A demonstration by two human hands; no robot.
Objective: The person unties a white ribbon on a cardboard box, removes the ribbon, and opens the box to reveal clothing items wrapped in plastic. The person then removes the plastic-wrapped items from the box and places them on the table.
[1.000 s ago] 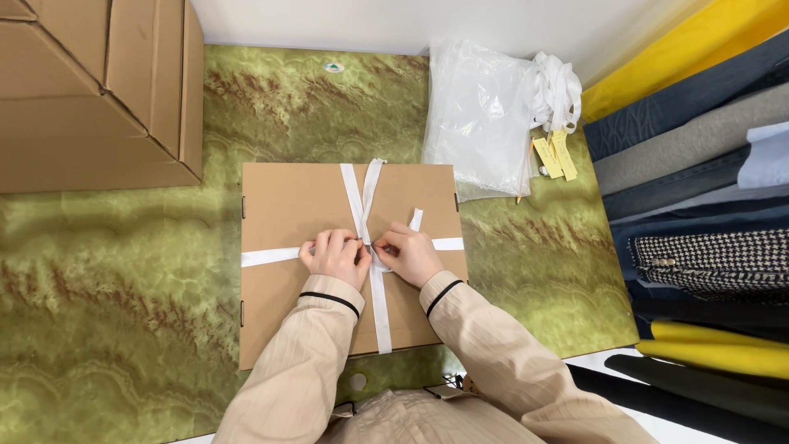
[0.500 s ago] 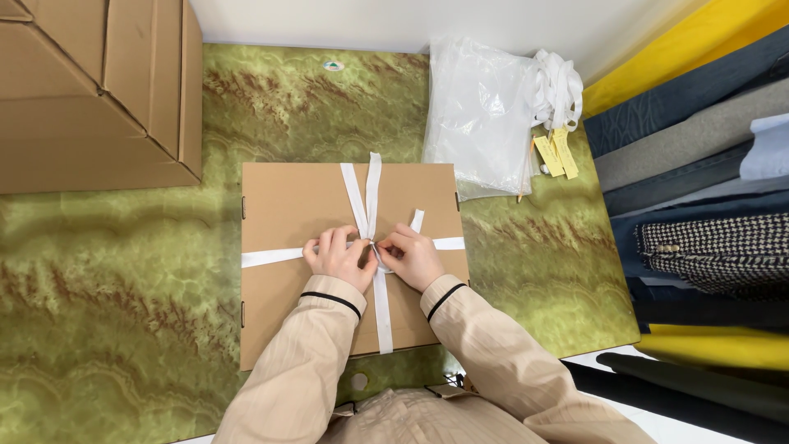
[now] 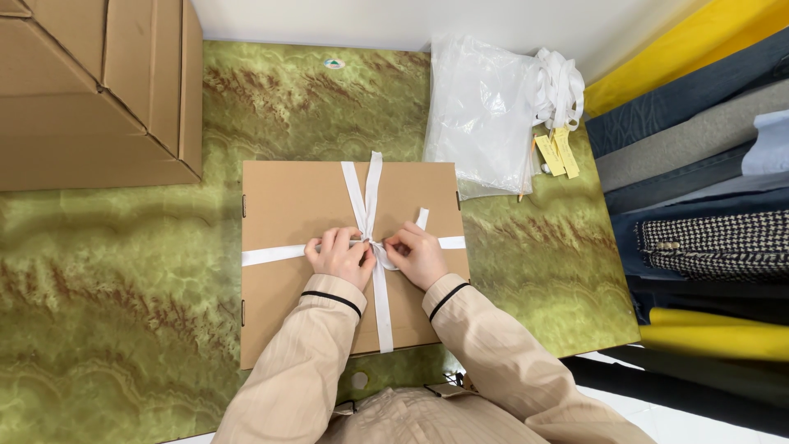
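Observation:
A flat brown cardboard box point(image 3: 288, 205) lies on a green marbled table point(image 3: 107, 312). A white ribbon point(image 3: 362, 185) crosses it lengthwise and sideways, meeting at a knot near the middle. My left hand point(image 3: 339, 255) pinches the ribbon just left of the knot. My right hand point(image 3: 417, 253) grips a loop of ribbon just right of it. A short loose ribbon end sticks up beside my right hand. Both arms wear beige sleeves with a dark cuff line.
A large cardboard carton point(image 3: 90, 90) stands at the back left. A clear plastic bag point(image 3: 485, 115) with white straps and yellow tags point(image 3: 557, 152) lies behind the box. Folded fabrics point(image 3: 707, 197) in yellow, blue, grey and houndstooth are stacked at the right.
Both hands stay at the knot with only small finger movements on the ribbon. The box has not moved.

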